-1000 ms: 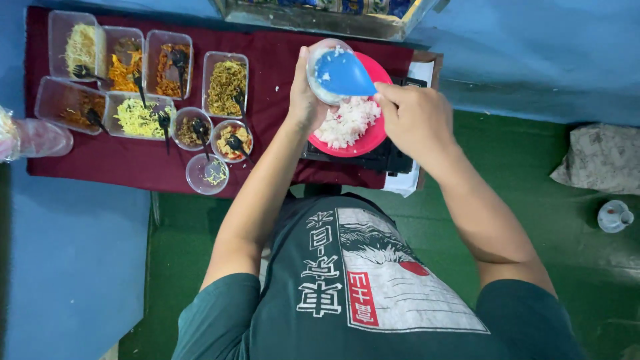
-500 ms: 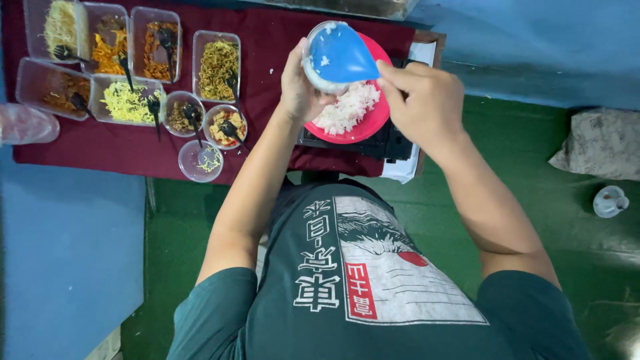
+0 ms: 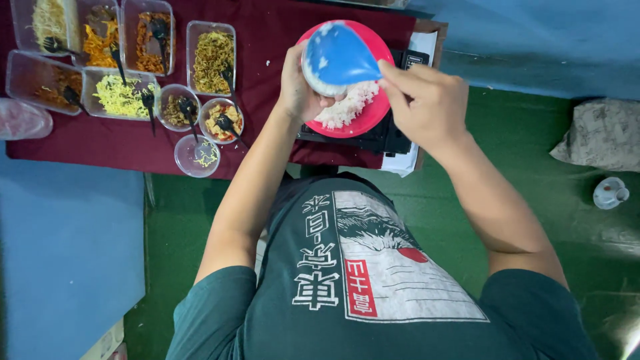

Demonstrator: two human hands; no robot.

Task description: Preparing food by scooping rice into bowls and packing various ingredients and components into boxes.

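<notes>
A blue bowl (image 3: 339,59) is tipped upside down over a red plate (image 3: 365,115) that holds a mound of white rice (image 3: 345,107). My left hand (image 3: 297,87) grips the bowl's left rim. My right hand (image 3: 427,100) is on the bowl's right edge, fingers pinching it. The plate rests on a black flat device (image 3: 383,137) on the dark red tablecloth (image 3: 270,47).
Several clear tubs of toppings with black spoons (image 3: 212,59) stand at the left of the table, with small round cups (image 3: 196,155) near its front edge. A white sheet (image 3: 401,163) lies under the device. On the green floor sit a cloth bundle (image 3: 603,137) and a small white pot (image 3: 610,193).
The bowl has stayed inverted over the plate. It has tilted further, showing more rice under it. Both hands keep their hold.
</notes>
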